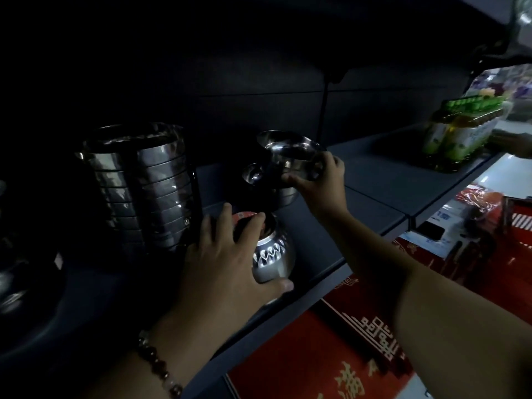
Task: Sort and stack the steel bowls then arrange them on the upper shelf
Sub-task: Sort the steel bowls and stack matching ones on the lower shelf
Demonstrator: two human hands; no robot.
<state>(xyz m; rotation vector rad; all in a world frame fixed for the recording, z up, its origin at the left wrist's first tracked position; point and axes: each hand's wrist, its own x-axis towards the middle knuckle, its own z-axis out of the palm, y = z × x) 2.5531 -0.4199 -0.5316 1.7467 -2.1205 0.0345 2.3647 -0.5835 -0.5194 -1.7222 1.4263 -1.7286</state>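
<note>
Two bowls held — one per hand.

A pack of green-capped bottles stands far right; red printed boxes lie below, beside a red basket.

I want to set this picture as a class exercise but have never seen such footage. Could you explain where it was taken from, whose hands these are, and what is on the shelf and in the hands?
There is no machine: one camera on a person's head looks down at their own bare hands. The left hand grips a patterned steel pot on the dark shelf. The right hand holds a small steel bowl above other bowls. A tall stack of bowls stands to the left; green bottles stand far right.
</note>
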